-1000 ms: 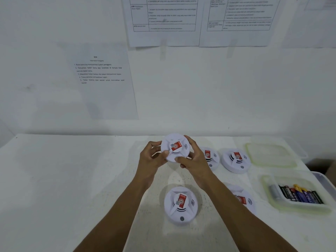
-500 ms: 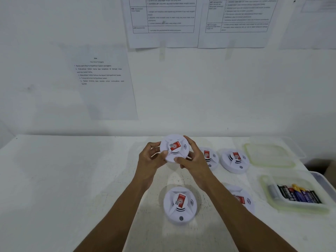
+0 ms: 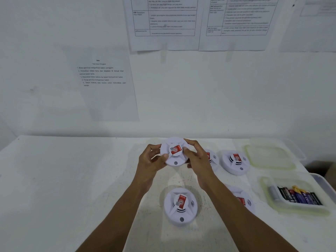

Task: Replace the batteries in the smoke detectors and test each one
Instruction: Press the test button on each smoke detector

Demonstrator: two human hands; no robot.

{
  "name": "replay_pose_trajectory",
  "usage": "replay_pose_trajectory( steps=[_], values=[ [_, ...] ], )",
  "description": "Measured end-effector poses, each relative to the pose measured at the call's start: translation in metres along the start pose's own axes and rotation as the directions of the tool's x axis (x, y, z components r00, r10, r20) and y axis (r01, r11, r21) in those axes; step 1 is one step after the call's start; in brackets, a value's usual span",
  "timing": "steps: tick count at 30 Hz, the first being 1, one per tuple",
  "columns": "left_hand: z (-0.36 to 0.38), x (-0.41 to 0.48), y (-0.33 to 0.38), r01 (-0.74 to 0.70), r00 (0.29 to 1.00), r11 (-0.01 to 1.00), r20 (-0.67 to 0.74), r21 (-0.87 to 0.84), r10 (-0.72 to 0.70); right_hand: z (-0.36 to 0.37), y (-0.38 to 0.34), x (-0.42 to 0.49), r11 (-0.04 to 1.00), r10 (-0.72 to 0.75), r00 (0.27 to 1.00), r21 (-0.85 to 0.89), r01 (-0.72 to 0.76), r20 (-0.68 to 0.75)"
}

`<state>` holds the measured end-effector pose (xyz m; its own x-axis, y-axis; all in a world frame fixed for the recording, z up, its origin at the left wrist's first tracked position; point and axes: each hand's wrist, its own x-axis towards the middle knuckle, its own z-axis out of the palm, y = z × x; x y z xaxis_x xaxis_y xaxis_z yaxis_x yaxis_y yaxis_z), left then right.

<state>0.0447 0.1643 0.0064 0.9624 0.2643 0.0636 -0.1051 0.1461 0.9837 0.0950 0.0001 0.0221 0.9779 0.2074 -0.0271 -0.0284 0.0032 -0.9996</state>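
Note:
A round white smoke detector (image 3: 174,153) with a red label is held above the table, face towards me. My left hand (image 3: 151,161) grips its left rim and my right hand (image 3: 197,157) grips its right rim. Its small round button now faces the lower edge. A second detector (image 3: 180,206) lies on the table right below my hands. A third detector (image 3: 235,161) sits to the right. Two more detectors (image 3: 211,158) (image 3: 242,199) are partly hidden behind my right hand and forearm. A clear container (image 3: 263,186) at the right holds several batteries (image 3: 298,196).
A clear lid (image 3: 269,157) lies behind the battery container, near the wall. Printed instruction sheets (image 3: 103,82) hang on the white wall. The white table (image 3: 63,179) stretches out to the left. A grey tray edge (image 3: 325,186) shows at the far right.
Both hands have turned the held detector clockwise; its button, hidden before, now shows at the lower edge. The other detectors have not moved.

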Motion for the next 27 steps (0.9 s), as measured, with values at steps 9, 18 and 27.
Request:
replay_pose_trajectory(
  steps=[9,18,27],
  values=[
    [0.0049,0.0008,-0.0006,0.007,0.999,1.0,-0.032,-0.003,-0.007,-0.0012,-0.0024,-0.0046,1.0,-0.008,1.0,-0.014,0.008,-0.024],
    [0.0077,0.0022,0.0002,0.005,0.999,1.0,-0.048,0.012,-0.004,-0.0013,-0.0059,-0.0074,1.0,-0.013,0.999,-0.01,0.012,-0.039],
    [0.0086,0.0019,0.0018,-0.003,0.998,0.999,-0.064,0.039,0.006,-0.0013,-0.0069,-0.0101,0.999,-0.031,0.999,-0.016,0.03,-0.025]
  ],
)
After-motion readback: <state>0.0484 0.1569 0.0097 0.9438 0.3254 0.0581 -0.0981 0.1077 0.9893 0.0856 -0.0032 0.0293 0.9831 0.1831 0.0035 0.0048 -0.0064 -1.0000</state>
